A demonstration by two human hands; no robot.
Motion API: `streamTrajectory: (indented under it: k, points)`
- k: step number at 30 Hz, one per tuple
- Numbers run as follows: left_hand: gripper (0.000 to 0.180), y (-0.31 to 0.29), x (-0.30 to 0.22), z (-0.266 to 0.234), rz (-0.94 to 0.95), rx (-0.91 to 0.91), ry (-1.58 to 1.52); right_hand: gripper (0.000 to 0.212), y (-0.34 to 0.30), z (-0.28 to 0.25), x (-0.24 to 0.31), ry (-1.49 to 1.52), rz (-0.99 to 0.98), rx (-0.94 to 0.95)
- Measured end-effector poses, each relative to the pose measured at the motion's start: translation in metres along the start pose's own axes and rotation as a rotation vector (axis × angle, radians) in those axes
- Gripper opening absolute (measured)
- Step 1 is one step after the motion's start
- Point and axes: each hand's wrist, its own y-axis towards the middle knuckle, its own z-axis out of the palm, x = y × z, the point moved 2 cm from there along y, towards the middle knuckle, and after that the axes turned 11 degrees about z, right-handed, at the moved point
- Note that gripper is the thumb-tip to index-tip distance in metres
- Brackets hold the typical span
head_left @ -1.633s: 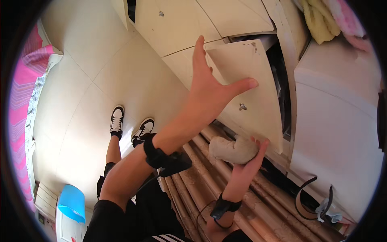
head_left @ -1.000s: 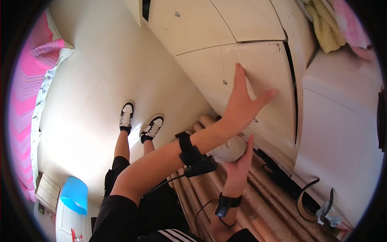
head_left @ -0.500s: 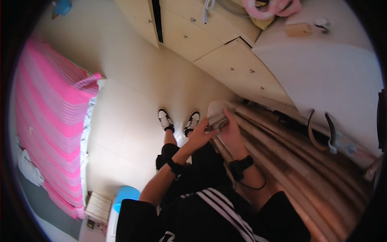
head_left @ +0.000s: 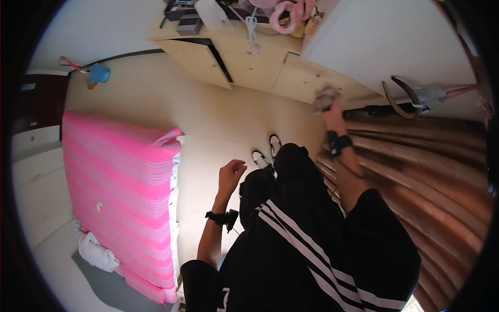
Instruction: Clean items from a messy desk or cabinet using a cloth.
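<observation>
Out ahead on the right, my right hand (head_left: 334, 115) is closed on a crumpled grey-beige cloth (head_left: 326, 99), blurred by motion. It holds the cloth in front of the pale cabinet doors (head_left: 299, 73), near the end of the brown curtain (head_left: 405, 151). My left hand (head_left: 230, 177) hangs in the air left of my knees, away from the cloth. Its fingers are loosely curled in, and nothing shows in them. Both wrists wear black bands with small devices.
To the left stands a bed with a pink striped cover (head_left: 125, 192). One cabinet door (head_left: 200, 60) is ajar; pink plush items (head_left: 291, 15) and a white cable (head_left: 251, 32) lie on top. A blue bin (head_left: 99, 73) stands far left. Two curved straps (head_left: 403, 99) are at right.
My hands have parted: the right has carried the cloth forward and right, while the left has let go and moved left. My view and body have turned, showing more of the bed and cabinet top.
</observation>
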Motion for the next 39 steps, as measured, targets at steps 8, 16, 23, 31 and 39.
streamTrajectory:
  k: [8, 16, 23, 31, 39]
  points:
    - [0.033, -0.072, 0.015, -0.076, -0.396, -0.369, 0.031, 0.039, 0.09, 0.064, -0.006, 0.329, -0.234, -0.468]
    - [0.025, 0.005, -0.007, -0.096, -0.186, -0.502, -0.037, 0.03, 0.161, 0.102, -0.108, 0.26, 0.219, -0.11]
    - [0.042, 0.168, 0.006, -0.151, 0.095, -0.353, 0.041, 0.026, 0.137, 0.156, -0.147, -0.163, 0.502, 0.113]
    - [0.06, 0.381, 0.015, -0.173, -0.276, -0.28, -0.596, 0.026, 0.022, 0.086, -0.196, 0.184, 0.499, 0.156]
    - [0.076, 0.44, 0.029, -0.161, -0.251, -0.186, -0.796, 0.027, -0.074, 0.064, -0.261, -0.362, -0.05, -0.39]
